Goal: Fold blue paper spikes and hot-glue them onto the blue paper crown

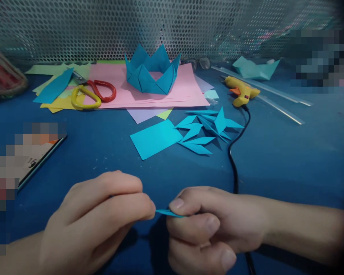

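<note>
The left hand (103, 214) pinches the left tip of a slim blue paper piece (164, 212) with its fingertips, and the right hand (209, 221) clamps the other end between thumb and curled forefinger. The piece spans the gap between the 2 hands, above the near part of the blue table (289, 160). Beyond them a blue card (156, 139) lies flat, its right end touching a loose cluster of pointed blue cutouts (197, 140). Farther back, a blue crown (153, 81) stands on pink sheets (189, 89), with scissors (91, 87) to its left, 1 handle red and 1 yellow. A yellow glue gun (241, 87) lies at right beside 2 clear strips (283, 111), its black cord (233, 164) running behind the right wrist.
</note>
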The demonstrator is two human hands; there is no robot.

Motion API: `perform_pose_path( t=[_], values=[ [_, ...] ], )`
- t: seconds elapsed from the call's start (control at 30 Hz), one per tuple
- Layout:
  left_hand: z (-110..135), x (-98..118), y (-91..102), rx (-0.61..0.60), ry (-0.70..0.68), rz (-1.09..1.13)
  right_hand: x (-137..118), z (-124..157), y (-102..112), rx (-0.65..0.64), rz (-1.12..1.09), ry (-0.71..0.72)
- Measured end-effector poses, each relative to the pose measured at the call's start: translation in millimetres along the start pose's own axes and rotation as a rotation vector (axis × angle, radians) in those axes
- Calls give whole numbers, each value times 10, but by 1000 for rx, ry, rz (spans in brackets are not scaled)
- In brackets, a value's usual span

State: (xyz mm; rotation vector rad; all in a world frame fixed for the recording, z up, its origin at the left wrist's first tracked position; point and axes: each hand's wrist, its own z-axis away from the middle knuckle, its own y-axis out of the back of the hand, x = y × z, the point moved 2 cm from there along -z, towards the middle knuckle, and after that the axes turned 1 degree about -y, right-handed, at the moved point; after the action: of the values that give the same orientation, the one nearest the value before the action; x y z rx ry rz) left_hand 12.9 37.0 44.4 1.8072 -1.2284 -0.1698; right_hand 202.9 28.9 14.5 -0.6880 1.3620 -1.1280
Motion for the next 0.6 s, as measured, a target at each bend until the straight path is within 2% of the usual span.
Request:
perform_pose_path(
  t=[0.03,0.1,0.3,0.4,0.53,0.6],
  values=[
    [-10,-2,-10,-45,-31,37,14,1,9,14,7,-7],
    [-32,-21,-10,-53,-23,84,28,5,21,52,10,-6],
    [-41,-54,2,-70,79,147,16,10,42,59,-46,-20],
    [-21,-13,22,-110,13,133,32,11,54,67,-52,-23],
    [6,13,47,-105,-9,89,87,14,63,163,-46,-32],
    [6,13,46,-139,-65,95,103,10,52,155,-65,-41]
  ],
)
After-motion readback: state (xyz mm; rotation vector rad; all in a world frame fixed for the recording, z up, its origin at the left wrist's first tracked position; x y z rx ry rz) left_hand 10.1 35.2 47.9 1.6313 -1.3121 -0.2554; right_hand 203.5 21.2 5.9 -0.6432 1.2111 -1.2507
